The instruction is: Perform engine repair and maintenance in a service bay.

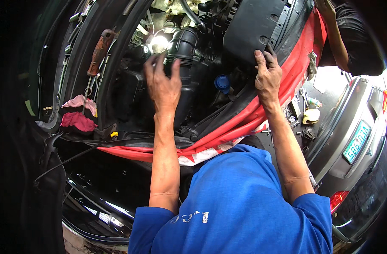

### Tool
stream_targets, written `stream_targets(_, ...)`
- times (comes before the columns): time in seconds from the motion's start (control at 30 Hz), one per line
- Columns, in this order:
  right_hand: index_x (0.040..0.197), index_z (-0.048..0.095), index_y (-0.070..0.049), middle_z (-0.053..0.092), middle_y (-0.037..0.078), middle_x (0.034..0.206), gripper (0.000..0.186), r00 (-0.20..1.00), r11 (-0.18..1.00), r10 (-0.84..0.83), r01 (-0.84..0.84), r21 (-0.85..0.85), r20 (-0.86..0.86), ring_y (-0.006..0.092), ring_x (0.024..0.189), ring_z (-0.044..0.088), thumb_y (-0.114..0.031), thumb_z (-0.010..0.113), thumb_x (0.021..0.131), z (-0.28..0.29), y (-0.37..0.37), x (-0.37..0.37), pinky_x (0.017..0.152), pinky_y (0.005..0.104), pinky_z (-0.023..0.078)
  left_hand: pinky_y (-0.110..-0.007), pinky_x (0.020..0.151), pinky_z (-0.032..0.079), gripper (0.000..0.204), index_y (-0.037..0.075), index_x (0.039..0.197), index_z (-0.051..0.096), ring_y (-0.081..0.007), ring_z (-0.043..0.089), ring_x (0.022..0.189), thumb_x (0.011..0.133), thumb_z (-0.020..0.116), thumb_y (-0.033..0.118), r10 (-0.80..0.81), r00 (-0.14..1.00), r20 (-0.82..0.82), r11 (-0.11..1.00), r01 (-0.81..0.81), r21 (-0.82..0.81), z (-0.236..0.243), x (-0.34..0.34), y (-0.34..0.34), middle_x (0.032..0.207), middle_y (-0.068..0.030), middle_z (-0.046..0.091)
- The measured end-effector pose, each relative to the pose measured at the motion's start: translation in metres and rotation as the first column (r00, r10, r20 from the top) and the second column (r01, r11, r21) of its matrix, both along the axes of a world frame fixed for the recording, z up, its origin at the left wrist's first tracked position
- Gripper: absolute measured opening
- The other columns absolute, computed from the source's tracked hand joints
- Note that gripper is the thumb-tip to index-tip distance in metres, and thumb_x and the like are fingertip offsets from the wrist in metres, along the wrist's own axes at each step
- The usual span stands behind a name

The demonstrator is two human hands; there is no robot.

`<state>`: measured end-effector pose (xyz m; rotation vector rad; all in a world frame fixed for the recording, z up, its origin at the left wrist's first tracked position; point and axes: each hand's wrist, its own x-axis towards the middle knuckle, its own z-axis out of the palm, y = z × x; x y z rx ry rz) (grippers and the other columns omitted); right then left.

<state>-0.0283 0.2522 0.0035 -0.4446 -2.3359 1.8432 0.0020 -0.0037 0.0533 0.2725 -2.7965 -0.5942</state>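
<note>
My left hand [164,86] is over the engine bay with its fingers apart and nothing visible in them. Its fingertips are by the black ribbed air intake hose [184,44], close to a bright work light [158,43]; whether they touch the hose I cannot tell. With thumb and fingers my right hand [268,78] grips the lower edge of a flat black plastic cover [250,29], which lies across the right of the bay. Between the hands, lower in the bay, shows a round blue cap [222,84].
Red fender cloth [240,122] drapes along the front edge. At left, a screwdriver [101,53], wrenches and pink rags [79,121] rest in the car's trim. Another person's arm [336,42] reaches in at upper right. Beyond are floor tools and a grey-brown car [337,144].
</note>
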Motion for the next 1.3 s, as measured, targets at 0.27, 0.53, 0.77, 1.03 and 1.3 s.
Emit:
stream_targets(0.27,0.104,0.072,0.000,0.057,0.024,0.133,0.031,0.975,0.947,0.221,-0.210,0.243,-0.018,0.0375,0.114,0.059,-0.029,0.069,0.092,0.022,-0.008,-0.002,0.096,0.0387,0.047,-0.037,0.095,0.048,0.035,0.004,0.124,0.065,-0.0324,0.064,0.113,0.096,0.059,0.025,-0.527,0.821,0.219,0.849,0.501,0.166,-0.074,-0.092,0.033,0.123,-0.0264,0.064)
stream_targets(0.53,0.094,0.073,0.003,0.049,0.023,0.143,0.030,0.927,0.613,0.375,-0.232,0.756,-0.019,0.0407,0.118,0.050,-0.025,0.073,0.085,0.047,0.014,-0.019,0.102,0.0449,0.044,-0.040,0.101,0.046,0.052,0.014,0.128,0.064,-0.0296,0.057,0.125,0.086,0.066,0.045,-0.595,0.239,0.767,0.795,0.316,0.518,-0.168,-0.150,0.051,0.134,-0.0114,0.062)
stream_targets(0.77,0.094,0.077,-0.003,0.049,0.022,0.143,0.032,0.900,0.446,0.378,-0.382,0.809,0.216,0.0400,0.121,0.050,-0.034,0.074,0.084,0.080,0.035,-0.076,0.105,0.0438,0.041,-0.042,0.105,0.042,0.058,0.020,0.131,0.063,-0.0262,0.054,0.129,0.088,0.059,0.058,-0.519,0.345,0.782,0.850,0.305,0.430,-0.292,-0.153,0.003,0.132,-0.0078,0.063)
stream_targets(1.03,0.135,0.053,-0.003,0.049,0.029,0.138,0.060,0.932,0.296,0.361,-0.125,0.947,0.010,0.0431,0.135,0.040,-0.043,0.063,0.092,0.013,0.086,-0.185,0.114,0.0498,0.032,-0.042,0.112,0.036,0.065,0.021,0.153,0.037,-0.0266,0.044,0.137,0.097,0.050,0.053,-0.486,0.005,0.874,0.820,0.349,0.453,-0.214,-0.154,0.079,0.152,-0.0089,0.046)
stream_targets(1.3,0.128,0.060,-0.001,0.054,0.030,0.134,0.066,0.880,0.044,0.277,-0.412,0.910,0.385,0.0433,0.133,0.046,-0.055,0.059,0.091,0.016,0.047,-0.240,0.115,0.0461,0.033,-0.040,0.110,0.033,0.087,0.015,0.152,0.040,-0.0268,0.047,0.133,0.091,0.036,0.077,-0.394,0.078,0.916,0.913,-0.081,0.400,-0.225,-0.151,0.043,0.144,-0.0149,0.052)
